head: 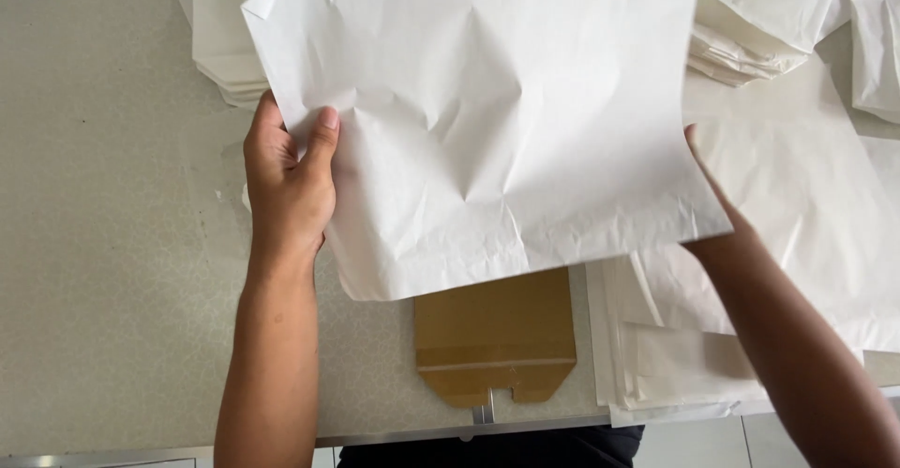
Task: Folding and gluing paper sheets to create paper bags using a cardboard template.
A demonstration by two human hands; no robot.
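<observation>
While both hands hold it up over the table, the white paper sheet hangs in the middle of the view, tilted, its lower edge just above a flat brown cardboard piece. Left hand: closed in a pinch on the sheet's left edge, thumb on top, fingers behind. Right hand: at the sheet's lower right corner, mostly hidden behind the paper; it seems to support that corner, but I cannot tell how the fingers are set.

Sheet properties, judged: thin, very light, limp. Creases radiate from the centre and it sags between the two holds, so no stiffness of its own. Likely tears or wrinkles further if pulled hard or gripped one-sided. Surface looks matte, not slippery. Best hold: opposite edges or corners, light pinch, even tension.

Surroundings: a stack of similar white sheets lies on the table at right, beneath the right forearm; folded white paper piles sit at the far edge.
</observation>
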